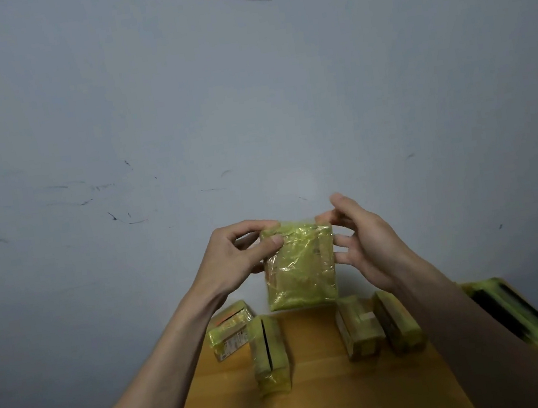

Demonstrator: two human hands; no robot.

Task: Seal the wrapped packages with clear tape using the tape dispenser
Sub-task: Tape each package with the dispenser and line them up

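I hold a flat package wrapped in yellow-green film upright in the air above the wooden table. My left hand grips its top left corner, thumb on the front face and fingers curled behind. My right hand pinches a clear strip at the top right corner, and its lower fingers touch the package's right edge. No tape dispenser is in view.
Several other film-wrapped packages lie on the table: one at the left edge, one upright, two side by side, and a long dark one at the right. A grey wall stands close behind.
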